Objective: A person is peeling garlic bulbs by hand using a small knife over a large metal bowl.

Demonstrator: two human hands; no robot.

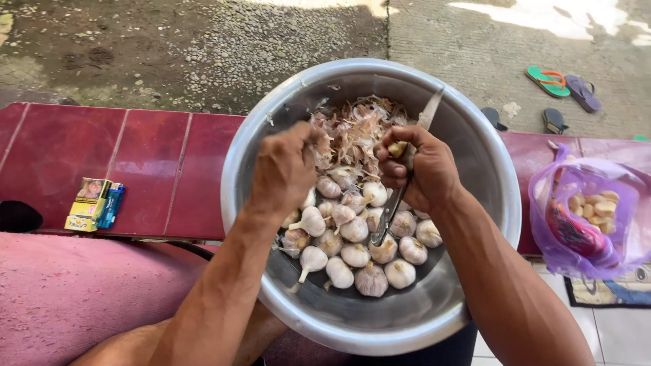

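A big steel bowl (pixel 475 156) sits in front of me, holding several whole garlic bulbs (pixel 356 254) at the near side and a heap of papery garlic skins (pixel 356 132) at the far side. My left hand (pixel 285 169) is closed over the skins, fingers curled; what it grips is hidden. My right hand (pixel 417 166) grips a knife (pixel 428 112) whose blade points up and away, and pinches a small garlic clove (pixel 397 148) against it with the thumb.
A purple plastic bag (pixel 586 210) with peeled cloves lies at the right. A yellow carton and blue lighter (pixel 95 203) rest on the red tiled ledge (pixel 156 169) at left. Sandals (pixel 563 85) lie on the concrete beyond. A pink cloth (pixel 74 291) covers the near left.
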